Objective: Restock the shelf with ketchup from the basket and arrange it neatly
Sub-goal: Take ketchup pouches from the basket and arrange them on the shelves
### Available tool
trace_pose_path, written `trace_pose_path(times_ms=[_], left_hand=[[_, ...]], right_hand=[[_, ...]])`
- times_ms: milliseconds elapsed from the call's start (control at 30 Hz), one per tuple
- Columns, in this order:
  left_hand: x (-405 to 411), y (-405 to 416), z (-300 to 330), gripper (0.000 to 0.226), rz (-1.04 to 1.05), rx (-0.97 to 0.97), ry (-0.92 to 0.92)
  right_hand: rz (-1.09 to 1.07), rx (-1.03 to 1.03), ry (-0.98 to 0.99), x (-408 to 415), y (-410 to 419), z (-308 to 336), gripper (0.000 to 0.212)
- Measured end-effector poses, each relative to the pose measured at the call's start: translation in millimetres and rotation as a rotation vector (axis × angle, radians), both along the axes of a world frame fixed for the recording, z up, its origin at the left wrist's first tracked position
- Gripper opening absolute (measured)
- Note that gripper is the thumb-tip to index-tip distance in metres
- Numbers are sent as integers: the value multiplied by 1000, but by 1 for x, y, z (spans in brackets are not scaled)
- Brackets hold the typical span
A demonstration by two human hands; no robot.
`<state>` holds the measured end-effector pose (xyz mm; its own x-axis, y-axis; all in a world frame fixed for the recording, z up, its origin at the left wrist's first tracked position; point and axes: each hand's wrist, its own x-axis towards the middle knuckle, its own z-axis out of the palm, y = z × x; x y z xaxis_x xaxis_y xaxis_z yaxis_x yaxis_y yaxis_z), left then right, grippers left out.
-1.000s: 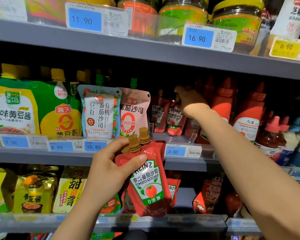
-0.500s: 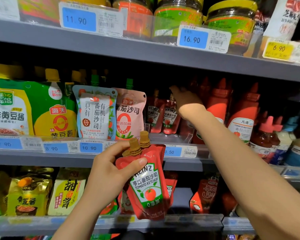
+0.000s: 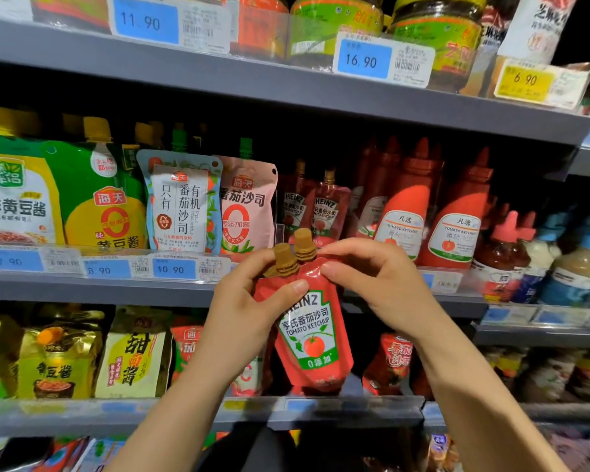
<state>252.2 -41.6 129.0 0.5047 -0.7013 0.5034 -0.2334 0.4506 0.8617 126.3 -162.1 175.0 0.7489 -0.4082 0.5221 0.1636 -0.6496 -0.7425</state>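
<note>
Head view: gripped two red soft-plastic Heinz ketchup pouches [image 3: 312,332] in left hand [image 3: 242,311], thumb across front; pinched top edge at 1 o'clock with right hand [image 3: 372,284].

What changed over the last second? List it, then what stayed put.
The right hand left the Heinz pouches on the shelf, came down and now pinches the top corner of the held Heinz pouches. The left hand still grips them below the brown caps. Shelf stock is unchanged.
</note>
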Motion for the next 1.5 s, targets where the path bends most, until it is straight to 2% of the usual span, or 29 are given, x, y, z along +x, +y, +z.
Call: trace_pose_path(times_ms=[67,167,300,433,533,600,767,900,967,1067,1167,1267,1400,1500], left_hand=[[-1,1,1,34,-24,2,37],[3,3,2,37,1,25,28],[10,4,6,41,155,16,-5],[15,3,8,39,234,-47,143],[21,3,6,34,246,-65,190],[27,4,2,37,250,-66,217],[39,8,-6,37,305,-62,231],[45,14,-6,38,304,-59,250],[47,16,-5,36,304,-56,244],[49,16,-3,35,331,-50,192],[50,14,-4,36,347,-48,175],[50,11,-5,36,340,-48,181],[45,4,-6,33,313,-56,184],[39,3,-4,35,297,-71,160]], right_hand=[[-56,-40,-12,2,3,0,25],[-124,-90,-47,9,8,1,23],[-129,29,-135,16,8,5,15],[-148,47,-167,26,5,9,14],[-180,115,-210,31,-1,17,14],[-262,177,-292,32,-16,27,14],[-533,192,-339,61,-62,45,22],[-573,263,-410,92,-87,61,11],[-502,290,-369,108,-91,57,11],[-456,257,-162,125,-97,36,10],[-606,2,139,121,-110,29,17],[-594,-113,310,108,-113,38,26],[-626,-185,281,111,-105,38,25],[-701,-278,279,121,-106,36,34]])
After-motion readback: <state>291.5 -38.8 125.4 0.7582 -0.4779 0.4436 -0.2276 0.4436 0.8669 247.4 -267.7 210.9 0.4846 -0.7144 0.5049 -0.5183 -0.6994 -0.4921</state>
